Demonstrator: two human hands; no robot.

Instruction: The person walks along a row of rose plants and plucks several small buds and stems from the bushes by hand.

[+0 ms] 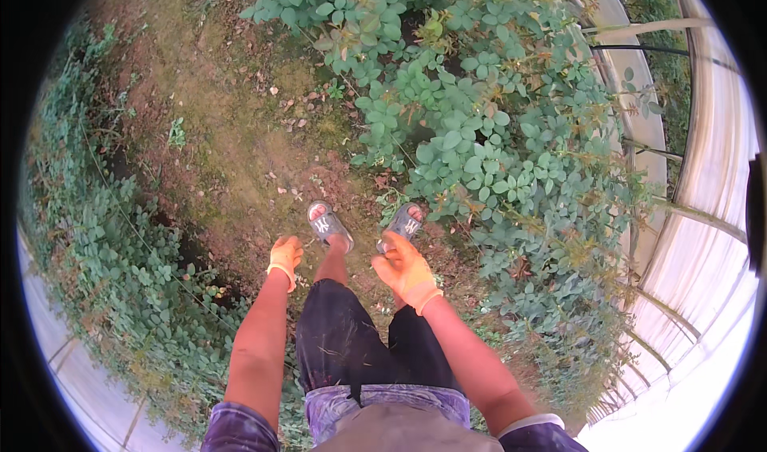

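My left hand [286,257] wears an orange work glove and hangs in the air beside my left leg. Its fingers are loosely curled, and their tips are hard to make out; I see nothing in them. In a matching glove, my right hand [408,270] is held in front of my right shin, palm side inward. A gap shows between its thumb and bent fingers, with nothing visible there. The nearest plants to it are the leafy, rose-like bushes [473,164] on the right, which it does not touch.
Another row of bushes [114,260] runs along the left, with a thin wire in front. Between the rows lies a bare soil path [239,134] strewn with dry leaves. My feet in grey slides [329,223] stand on it. Plastic greenhouse sheeting [713,212] on poles borders the right.
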